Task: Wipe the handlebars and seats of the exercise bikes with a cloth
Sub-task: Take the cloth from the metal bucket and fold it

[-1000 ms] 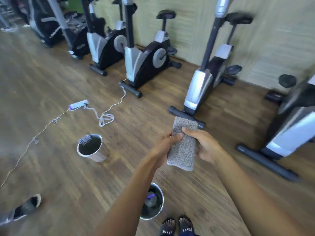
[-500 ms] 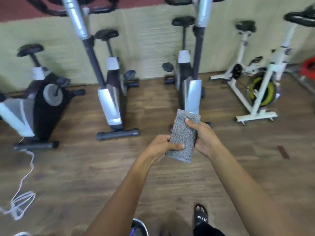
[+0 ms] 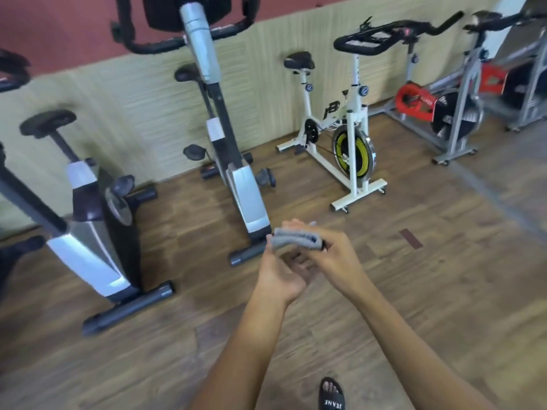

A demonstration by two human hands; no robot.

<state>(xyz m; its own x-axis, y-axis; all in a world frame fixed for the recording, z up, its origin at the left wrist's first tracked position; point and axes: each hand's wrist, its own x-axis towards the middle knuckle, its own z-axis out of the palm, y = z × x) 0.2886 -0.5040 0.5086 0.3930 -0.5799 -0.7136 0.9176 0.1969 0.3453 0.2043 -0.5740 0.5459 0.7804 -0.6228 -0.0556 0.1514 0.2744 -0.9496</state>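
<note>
Stretching across the whole view, a brown wood-plank floor (image 3: 429, 291) carries a row of exercise bikes set against the wall (image 3: 133, 93). The wall is clad low down in a pale, ribbed beige panel, with a flat dark red band above it. A small dark red patch (image 3: 410, 238) marks the boards to the right of the hands.

At the middle, above the floor and touching no bike, a folded grey cloth (image 3: 296, 242) is held between both hands. It looks thick and nubbly and is seen nearly edge-on, as a flat stack of layers. The left hand (image 3: 278, 276) has its palm turned up and pinches the cloth's left end between thumb and fingers. The right hand (image 3: 334, 255) curls its fingers round the right end.

Just beyond the cloth stands a silver-and-black upright bike (image 3: 242, 187) with a tall silver post, curved black handlebars (image 3: 165, 45) and a rounded black seat (image 3: 189, 73); its dark tubular foot lies just behind the left hand. A second upright bike (image 3: 88, 217) of the same glossy silver and black stands to the left, its seat (image 3: 47, 121) blurred. To the right is a white-framed spin bike (image 3: 352, 143) with a yellow-and-black flywheel, a narrow black saddle (image 3: 299, 61) and looped black bars (image 3: 370, 44). Further right stands a grey-framed bike (image 3: 464, 93) with red guards.

At the bottom edge a foot in a black sandal (image 3: 331, 395) lettered JEANE rests on the boards.
</note>
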